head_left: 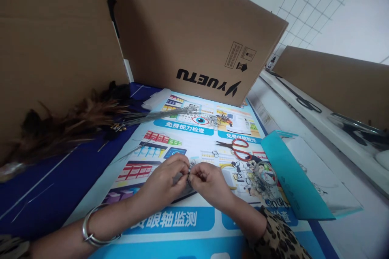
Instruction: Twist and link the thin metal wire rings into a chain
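Note:
My left hand [170,174] and my right hand [209,180] meet fingertip to fingertip over the printed sheet [194,247]. Both are closed in a pinch on something small and dark, with a bit of thin wire or ring showing above the fingers; its kind is too small to make out. Beyond my right hand lie scissors [241,149] with red handles, blades pointing left. A pile of small metal rings and wire pieces [258,182] sits to the right of that hand, with a round roll [266,173] among it.
Feathers [75,117] and a bundle of thin wires [158,115] lie at the left and back. A teal box [294,178] stands at the right. Tall cardboard panels [188,28] wall off the back and left. More scissors [306,103] rest on the right ledge.

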### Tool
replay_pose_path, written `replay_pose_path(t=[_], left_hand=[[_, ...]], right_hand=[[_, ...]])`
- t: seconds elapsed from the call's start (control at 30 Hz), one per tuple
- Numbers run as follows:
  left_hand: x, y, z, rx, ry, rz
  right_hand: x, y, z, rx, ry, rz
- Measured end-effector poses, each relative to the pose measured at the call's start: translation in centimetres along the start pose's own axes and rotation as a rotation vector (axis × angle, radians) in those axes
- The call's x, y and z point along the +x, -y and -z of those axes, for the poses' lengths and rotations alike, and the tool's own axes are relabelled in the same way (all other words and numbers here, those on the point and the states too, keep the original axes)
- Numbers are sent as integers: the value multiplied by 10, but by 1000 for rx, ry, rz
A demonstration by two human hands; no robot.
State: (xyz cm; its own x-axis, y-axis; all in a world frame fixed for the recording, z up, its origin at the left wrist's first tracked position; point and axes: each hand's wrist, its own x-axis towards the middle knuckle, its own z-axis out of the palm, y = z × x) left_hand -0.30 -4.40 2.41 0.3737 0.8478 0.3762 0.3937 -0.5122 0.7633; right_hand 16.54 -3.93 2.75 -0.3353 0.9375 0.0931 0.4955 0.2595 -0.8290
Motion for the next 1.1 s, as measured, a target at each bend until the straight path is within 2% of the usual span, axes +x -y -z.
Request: replay_pose_path(t=[0.2, 0.43, 0.53, 0.7, 0.83, 0.93, 1.1], left_hand=[[5, 3, 0, -108, 22, 77], [11, 2, 3, -344, 83, 227], [12, -2, 8, -410, 127, 246], [15, 1, 12, -370, 192, 166], [15, 6, 11, -306, 181, 137], [14, 5, 8, -280, 152, 169], [8, 2, 2, -323, 102, 300]], right_hand=[[1, -4, -2, 69, -17, -71], [5, -4, 4, 371, 68, -172], [5, -3, 5, 469, 76, -211], [4, 0, 5, 623, 94, -270], [4, 3, 5, 725, 87, -301], [4, 5, 5, 759, 77, -293], [4, 6, 4, 772, 53, -291]])
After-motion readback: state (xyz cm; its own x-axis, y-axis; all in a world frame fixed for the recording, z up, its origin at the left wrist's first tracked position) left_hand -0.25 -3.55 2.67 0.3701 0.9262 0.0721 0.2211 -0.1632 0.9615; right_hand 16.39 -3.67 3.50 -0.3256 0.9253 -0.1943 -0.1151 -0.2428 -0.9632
